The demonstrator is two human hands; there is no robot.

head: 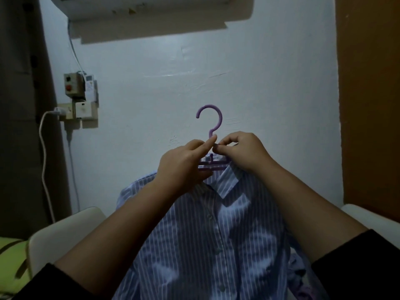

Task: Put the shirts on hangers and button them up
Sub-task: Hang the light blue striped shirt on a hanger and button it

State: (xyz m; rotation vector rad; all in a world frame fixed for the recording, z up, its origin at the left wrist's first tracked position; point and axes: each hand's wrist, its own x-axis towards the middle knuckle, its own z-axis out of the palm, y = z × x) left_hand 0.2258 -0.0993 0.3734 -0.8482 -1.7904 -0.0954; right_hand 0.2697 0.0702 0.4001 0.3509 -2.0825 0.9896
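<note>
Two hands work at the collar of a striped shirt hung on a purple hanger, held up before a pale wall.

One blue-and-white striped shirt (216,234) hangs from one purple plastic hanger (211,126) in the middle of the scene, its hook free in the air. The left hand (184,163) grips the hanger bar and collar, forefinger stretched along the hook's stem; the right hand (240,150) pinches something small at the collar top (probably the top button, though it is too small to tell). The cloth looks light and soft, likely to slide or sag, so the stiff hanger neck seems the sure hold. Several buttons run down the placket. One wall switch box (74,85) sits far left.
</note>
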